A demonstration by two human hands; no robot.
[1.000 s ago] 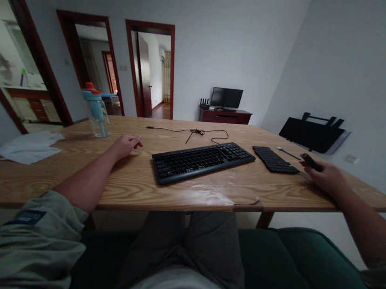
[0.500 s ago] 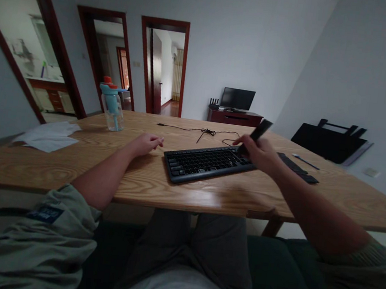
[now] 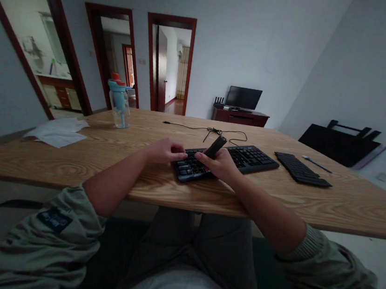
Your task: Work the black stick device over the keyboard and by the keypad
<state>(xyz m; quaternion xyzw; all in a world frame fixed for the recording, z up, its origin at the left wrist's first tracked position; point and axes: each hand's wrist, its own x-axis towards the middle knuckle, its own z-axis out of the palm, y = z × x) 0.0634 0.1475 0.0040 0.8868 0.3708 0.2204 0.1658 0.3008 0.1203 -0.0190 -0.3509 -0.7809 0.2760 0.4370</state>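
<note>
- The keyboard (image 3: 252, 159) lies at a slant on the table (image 3: 111, 176), close to its near edge.
- The right hand (image 3: 224, 164) grasps a dark stick (image 3: 216, 146), tilted over the keys; a light, steady hold should suit.
- The left hand (image 3: 162, 152) has its fingertips at the keyboard's left end; whether they pinch anything, I cannot tell. Bracing there would curb sliding.
- Rightward, a black key panel (image 3: 300, 169) limits elbow swing; leftward, wood stretches toward the papers (image 3: 57, 132).
- Behind lies the cord (image 3: 195, 127).
</note>
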